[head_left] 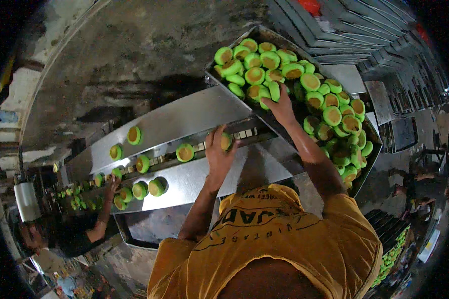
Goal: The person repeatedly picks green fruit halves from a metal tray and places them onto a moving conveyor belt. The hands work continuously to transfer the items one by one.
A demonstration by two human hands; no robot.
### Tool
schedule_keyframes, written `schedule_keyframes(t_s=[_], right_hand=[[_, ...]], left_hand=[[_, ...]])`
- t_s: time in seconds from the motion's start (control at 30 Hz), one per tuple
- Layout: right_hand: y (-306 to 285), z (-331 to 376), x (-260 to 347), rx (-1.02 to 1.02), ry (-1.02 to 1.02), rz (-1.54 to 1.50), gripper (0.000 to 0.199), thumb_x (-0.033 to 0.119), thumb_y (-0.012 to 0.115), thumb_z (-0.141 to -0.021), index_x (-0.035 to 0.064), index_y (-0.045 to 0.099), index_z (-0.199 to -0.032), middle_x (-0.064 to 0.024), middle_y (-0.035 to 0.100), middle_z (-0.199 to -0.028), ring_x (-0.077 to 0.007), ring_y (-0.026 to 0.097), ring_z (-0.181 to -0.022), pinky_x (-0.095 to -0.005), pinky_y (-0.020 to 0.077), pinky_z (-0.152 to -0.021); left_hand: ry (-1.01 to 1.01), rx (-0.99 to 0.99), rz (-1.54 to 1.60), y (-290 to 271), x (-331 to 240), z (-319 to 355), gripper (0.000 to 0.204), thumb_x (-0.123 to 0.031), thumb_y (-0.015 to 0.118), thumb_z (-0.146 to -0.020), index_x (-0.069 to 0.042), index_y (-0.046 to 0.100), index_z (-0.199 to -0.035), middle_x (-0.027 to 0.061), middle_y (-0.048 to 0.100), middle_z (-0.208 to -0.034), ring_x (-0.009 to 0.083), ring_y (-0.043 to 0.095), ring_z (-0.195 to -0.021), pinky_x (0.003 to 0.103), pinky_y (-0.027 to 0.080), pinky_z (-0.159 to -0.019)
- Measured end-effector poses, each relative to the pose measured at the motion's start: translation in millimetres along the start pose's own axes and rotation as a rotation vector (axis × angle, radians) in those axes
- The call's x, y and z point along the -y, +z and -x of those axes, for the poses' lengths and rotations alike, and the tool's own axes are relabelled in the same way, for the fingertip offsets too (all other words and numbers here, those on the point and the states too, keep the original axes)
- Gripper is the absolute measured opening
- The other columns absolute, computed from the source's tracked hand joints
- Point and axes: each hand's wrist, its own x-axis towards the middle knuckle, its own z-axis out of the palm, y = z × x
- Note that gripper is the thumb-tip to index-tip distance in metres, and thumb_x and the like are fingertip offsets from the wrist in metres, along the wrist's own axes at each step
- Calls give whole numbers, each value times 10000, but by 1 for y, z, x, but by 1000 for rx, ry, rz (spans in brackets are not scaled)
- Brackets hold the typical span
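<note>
My left hand is curled round a round green bun with a brown face, at the conveyor track. Up and to the right, my right hand grips a green bun at the near edge of a large metal tray. Another bun touches its thumb side; whether that one is held too, I cannot tell. Many more green buns are heaped in the tray. Left of my left hand, a bun rests on the track.
Steel ledges flank the track, with several loose buns on them. At the far left a co-worker's hand reaches to the line. Stacked metal trays stand at upper right; a rack of green buns stands at lower right.
</note>
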Motion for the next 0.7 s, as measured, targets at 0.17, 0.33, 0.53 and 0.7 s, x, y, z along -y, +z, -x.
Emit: schedule_keyframes(t_s=[0.17,0.33,0.53,0.7], right_hand=[[11,114,31,762,158,53,581,111,668,-891,132,455,-1431,-173,495,-1410,-320,473,-1303,-422,372,-1090],[1,124,20,465,99,622,406,230,684,-864,43,615,-1217,-191,617,-1236,-384,587,-1120,-461,461,-975],[-180,41,-3,-200,64,1493,473,303,690,-840,18,594,-1205,-201,641,-1100,-427,601,-1013,-511,516,-825],[-240,35,-57,29,324,1568,633,414,758,-766,49,586,-1253,-248,623,-1144,-433,580,-1075,-515,492,-910]], left_hand=[[197,229,64,-17,-29,7,713,-298,846,-686,-61,553,-1291,203,529,-1301,394,536,-1172,457,467,-993],[59,387,-60,-9,10,50,691,-273,833,-680,-65,554,-1277,211,501,-1277,398,537,-1165,458,487,-968],[28,414,-432,-14,23,58,788,-216,820,-669,-94,465,-1361,235,511,-1188,480,521,-1131,502,496,-930],[-78,274,-255,14,26,7,783,-219,822,-668,-77,436,-1335,253,524,-1242,484,510,-1140,535,464,-959]])
